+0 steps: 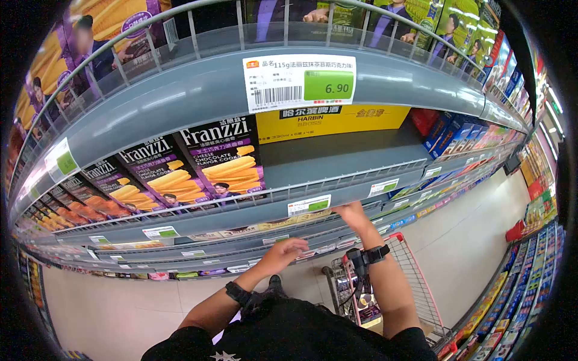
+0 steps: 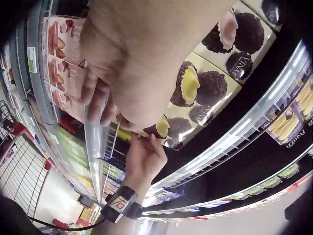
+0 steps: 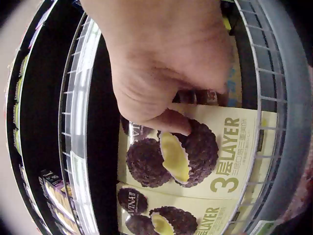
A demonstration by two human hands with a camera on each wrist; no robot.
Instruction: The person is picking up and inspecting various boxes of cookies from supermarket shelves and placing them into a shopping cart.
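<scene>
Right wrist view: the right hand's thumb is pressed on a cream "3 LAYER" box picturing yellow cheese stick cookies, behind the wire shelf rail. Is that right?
Not quite. The box under the right hand pictures dark chocolate-coated balls with a yellow filling, not cheese stick cookies. The right wrist view shows it. The rest holds: cream "3 LAYER" box, thumb on it, behind the wire shelf rail.

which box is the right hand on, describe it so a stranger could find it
Start at the grey wire-fronted supermarket shelf, one level under the purple Franzzi boxes. The right hand pinches a cream box there, picturing a dark chocolate ball split over yellow filling, marked "3 LAYER"; an identical box sits beside it.
</scene>
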